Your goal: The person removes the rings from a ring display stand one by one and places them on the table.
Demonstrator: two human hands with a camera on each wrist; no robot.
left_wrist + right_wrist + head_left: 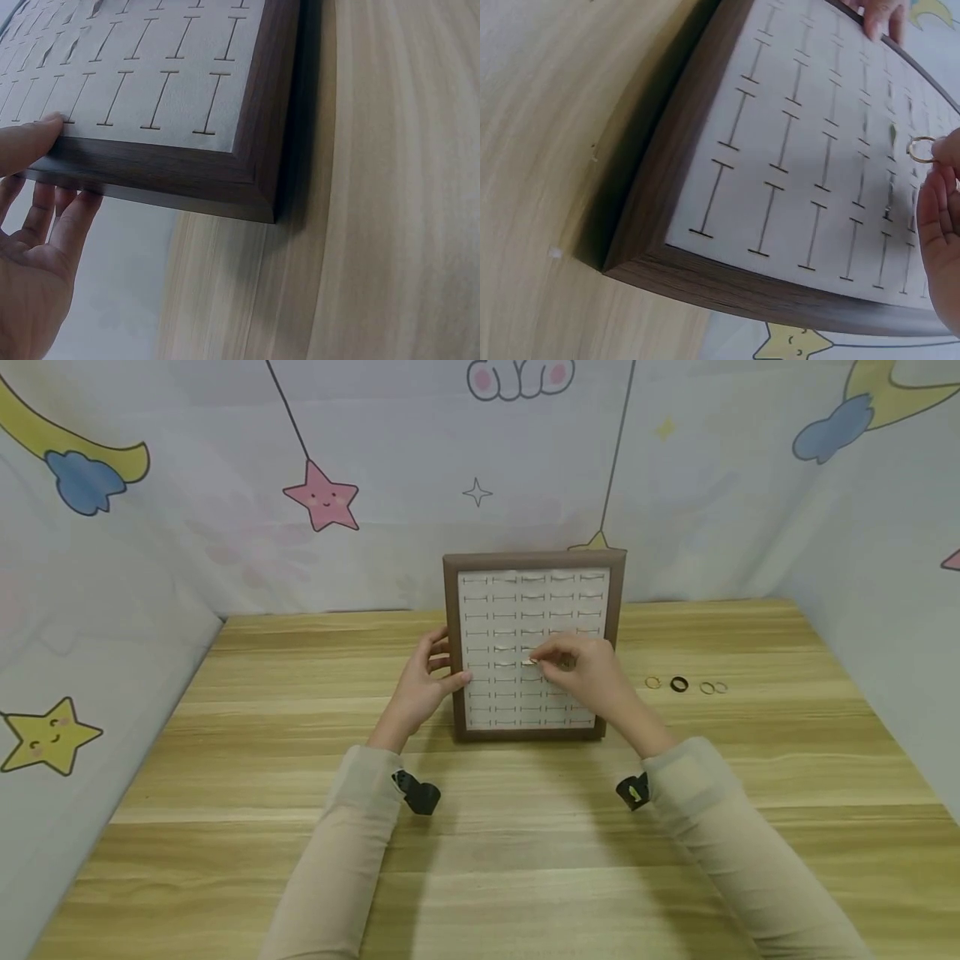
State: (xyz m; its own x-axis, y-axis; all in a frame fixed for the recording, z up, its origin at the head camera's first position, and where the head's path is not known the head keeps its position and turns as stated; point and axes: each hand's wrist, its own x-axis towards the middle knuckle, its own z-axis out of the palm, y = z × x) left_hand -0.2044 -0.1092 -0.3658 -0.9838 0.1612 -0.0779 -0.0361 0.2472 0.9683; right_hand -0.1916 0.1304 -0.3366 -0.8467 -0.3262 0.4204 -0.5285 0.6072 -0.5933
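Observation:
A ring display board (535,560) with a brown wooden frame and a pale slotted panel stands upright on the table. My left hand (420,691) grips its left edge, the thumb on the front and the fingers at the side and behind. Between thumb and fingertips, my right hand (592,677) pinches a thin gold ring (910,148) close to the slots near the panel's middle. In the right wrist view most of the ring shows clear of the panel; whether it touches a slot I cannot tell. Several slots in the middle columns gape slightly.
Right of the board, on the wood-grain table (525,852), lie a gold ring (653,687), a black ring (672,686) and two thin rings (702,689) side by side. Pale cloth walls (405,527) with printed stars enclose the table at the back and sides.

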